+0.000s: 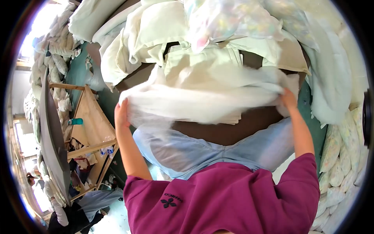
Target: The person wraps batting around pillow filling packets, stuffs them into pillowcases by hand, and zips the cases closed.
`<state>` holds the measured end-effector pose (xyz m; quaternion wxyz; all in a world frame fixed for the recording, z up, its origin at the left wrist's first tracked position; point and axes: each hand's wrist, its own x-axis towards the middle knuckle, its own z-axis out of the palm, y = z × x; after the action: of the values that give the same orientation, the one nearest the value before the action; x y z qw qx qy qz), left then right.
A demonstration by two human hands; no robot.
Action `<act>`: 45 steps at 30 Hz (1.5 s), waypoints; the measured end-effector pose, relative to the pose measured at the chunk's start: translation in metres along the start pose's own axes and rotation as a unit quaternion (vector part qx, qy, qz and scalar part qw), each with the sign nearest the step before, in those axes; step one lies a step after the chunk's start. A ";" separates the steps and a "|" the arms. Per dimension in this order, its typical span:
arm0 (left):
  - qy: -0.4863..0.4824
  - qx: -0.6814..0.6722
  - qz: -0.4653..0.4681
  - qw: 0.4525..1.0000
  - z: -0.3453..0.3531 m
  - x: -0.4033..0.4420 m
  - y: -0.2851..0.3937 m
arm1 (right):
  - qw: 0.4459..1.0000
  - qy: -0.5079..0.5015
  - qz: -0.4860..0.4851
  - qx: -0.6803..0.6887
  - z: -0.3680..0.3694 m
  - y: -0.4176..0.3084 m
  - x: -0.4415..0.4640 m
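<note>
A white, fluffy sheet of wadding [202, 99] stretches across in front of me, blurred by motion. At its left end my left hand [122, 112] is closed on the edge, thumb up. My right hand [287, 99] grips the opposite end, its fingers partly hidden by the wadding. Beneath the sheet lies a stack of pale cream fabric pieces [202, 56] on a dark brown surface [249, 121] just ahead of my lap.
Cream fabric covers [159, 29] and a clear bag with pastel-coloured contents [233, 21] lie at the far side. Filled pillows [339, 156] are heaped at right. To the left stand a wooden frame [91, 109] and a grey board [52, 132]; another person [74, 210] is at lower left.
</note>
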<state>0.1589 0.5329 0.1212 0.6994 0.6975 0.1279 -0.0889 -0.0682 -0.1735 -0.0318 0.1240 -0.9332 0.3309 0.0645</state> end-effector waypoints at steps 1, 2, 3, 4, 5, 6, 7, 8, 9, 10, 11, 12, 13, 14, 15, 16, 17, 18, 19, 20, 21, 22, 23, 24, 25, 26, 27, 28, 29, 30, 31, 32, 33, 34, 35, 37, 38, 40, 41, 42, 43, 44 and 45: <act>-0.038 0.007 0.003 0.999 -0.015 0.014 0.000 | 0.998 0.034 0.043 -0.001 -0.020 0.016 -0.001; -0.063 0.037 -0.007 0.997 -0.027 0.026 -0.002 | 0.996 0.015 0.081 -0.018 -0.052 0.018 -0.010; -0.078 0.085 -0.012 0.993 -0.024 0.030 -0.005 | 0.992 -0.002 0.120 -0.034 -0.073 0.021 -0.019; -0.094 0.132 -0.018 0.987 -0.016 0.033 -0.010 | 0.991 -0.021 0.116 -0.070 -0.072 0.044 -0.019; -0.098 0.195 -0.016 0.976 0.000 0.033 -0.021 | 0.987 -0.039 0.112 -0.107 -0.071 0.065 -0.019; -0.115 0.241 -0.055 0.962 0.011 0.036 -0.038 | 0.977 -0.100 0.115 -0.150 -0.073 0.066 -0.019; -0.119 0.328 -0.063 0.935 0.036 0.024 -0.038 | 0.961 -0.160 0.118 -0.191 -0.074 0.067 -0.020; -0.147 0.374 -0.073 0.913 0.047 0.023 -0.051 | 0.940 -0.220 0.119 -0.232 -0.074 0.065 -0.020; -0.172 0.353 -0.097 0.915 0.052 0.024 -0.066 | 0.966 -0.153 0.080 -0.193 -0.075 0.055 -0.021; -0.179 0.363 -0.110 0.908 0.053 0.028 -0.081 | 0.984 -0.085 0.039 -0.152 -0.073 0.035 -0.024; -0.157 0.362 -0.104 0.913 0.059 0.021 -0.082 | 0.994 -0.019 -0.003 -0.110 -0.071 0.009 -0.030; -0.135 0.362 -0.098 0.917 0.064 0.012 -0.084 | 0.993 0.036 -0.105 -0.044 -0.079 -0.029 -0.035; -0.119 0.345 -0.092 0.926 0.063 0.005 -0.087 | 0.974 0.090 -0.207 0.023 -0.086 -0.072 -0.038; -0.102 0.329 -0.085 0.935 0.060 -0.001 -0.090 | 0.957 0.090 -0.268 0.063 -0.083 -0.108 -0.039; -0.085 0.313 -0.076 0.943 0.057 -0.007 -0.091 | 0.934 0.092 -0.328 0.104 -0.079 -0.142 -0.039; -0.063 0.288 -0.079 0.952 0.054 -0.015 -0.089 | 0.929 0.055 -0.357 0.081 -0.070 -0.173 -0.035; -0.040 0.264 -0.081 0.960 0.050 -0.026 -0.084 | 0.921 0.019 -0.386 0.058 -0.058 -0.203 -0.033; -0.016 0.239 -0.083 0.967 0.046 -0.038 -0.078 | 0.904 0.015 -0.425 0.046 -0.047 -0.235 -0.038; -0.005 0.187 -0.100 0.977 0.040 -0.049 -0.073 | 0.885 0.010 -0.464 0.035 -0.035 -0.265 -0.044; 0.005 0.138 -0.121 0.983 0.032 -0.058 -0.071 | 0.871 -0.017 -0.490 0.045 -0.026 -0.291 -0.050; 0.015 0.087 -0.140 0.986 0.022 -0.067 -0.070 | 0.853 -0.044 -0.517 0.053 -0.017 -0.315 -0.055; 0.026 0.035 -0.158 0.986 0.014 -0.076 -0.069 | 0.843 -0.091 -0.517 0.115 -0.004 -0.337 -0.058; 0.023 -0.010 -0.169 0.985 0.008 -0.085 -0.068 | 0.827 -0.139 -0.516 0.174 0.009 -0.360 -0.061; 0.018 -0.026 -0.170 0.985 0.004 -0.094 -0.067 | 0.806 -0.188 -0.511 0.232 0.021 -0.380 -0.063; 0.000 -0.033 -0.168 0.985 -0.002 -0.101 -0.070 | 0.803 -0.251 -0.484 0.240 0.030 -0.398 -0.063; -0.020 -0.039 -0.165 0.985 -0.007 -0.106 -0.073 | 0.797 -0.314 -0.454 0.245 0.037 -0.416 -0.062; -0.009 -0.055 -0.171 0.984 -0.006 -0.112 -0.072 | 0.788 -0.375 -0.421 0.247 0.041 -0.430 -0.061; -0.005 -0.065 -0.181 0.981 -0.012 -0.115 -0.074 | 0.784 -0.383 -0.437 0.219 0.045 -0.440 -0.061; -0.003 -0.075 -0.190 0.979 -0.017 -0.116 -0.076 | 0.780 -0.390 -0.451 0.191 0.048 -0.448 -0.062; -0.003 -0.084 -0.200 0.976 -0.021 -0.116 -0.078 | 0.777 -0.394 -0.463 0.163 0.050 -0.455 -0.061; -0.010 -0.108 -0.190 0.976 -0.020 -0.118 -0.073 | 0.789 -0.404 -0.449 0.112 0.047 -0.466 -0.055; -0.023 -0.115 -0.185 0.976 -0.022 -0.117 -0.073 | 0.800 -0.413 -0.432 0.060 0.044 -0.478 -0.047; -0.036 -0.121 -0.181 0.975 -0.025 -0.117 -0.073 | 0.807 -0.421 -0.414 0.008 0.040 -0.485 -0.042; -0.049 -0.128 -0.177 0.975 -0.027 -0.116 -0.074 | 0.842 -0.318 -0.432 0.050 0.029 -0.488 -0.039; -0.061 -0.033 -0.139 0.988 -0.026 -0.116 -0.077 | 0.866 -0.210 -0.445 0.091 0.019 -0.488 -0.035; -0.086 0.156 -0.061 0.982 -0.016 -0.117 -0.086 | 0.874 0.005 -0.463 0.145 -0.025 -0.488 -0.054; -0.098 0.297 0.047 0.949 0.002 -0.125 -0.080 | 0.866 0.029 -0.483 0.130 -0.054 -0.487 -0.066; -0.120 0.515 0.154 0.835 0.049 -0.148 -0.069 | 0.850 0.064 -0.510 0.114 -0.093 -0.486 -0.086; -0.131 0.599 0.150 0.775 0.072 -0.161 -0.069 | 0.844 0.074 -0.519 0.114 -0.104 -0.484 -0.096; -0.153 0.641 0.142 0.739 0.078 -0.164 -0.071 | 0.837 0.084 -0.529 0.115 -0.112 -0.483 -0.105; -0.176 0.679 0.137 0.699 0.083 -0.168 -0.073 | 0.848 0.062 -0.506 0.142 -0.117 -0.480 -0.116; -0.212 0.681 0.129 0.689 0.082 -0.166 -0.079 | 0.858 0.041 -0.482 0.170 -0.121 -0.477 -0.126; -0.250 0.681 0.122 0.677 0.080 -0.161 -0.087 | 0.868 0.020 -0.456 0.197 -0.123 -0.472 -0.136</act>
<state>-0.0162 0.4430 0.0870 0.0410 0.9422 -0.2338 -0.2365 0.1306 0.2293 0.2027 0.3145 -0.9375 -0.1229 -0.0843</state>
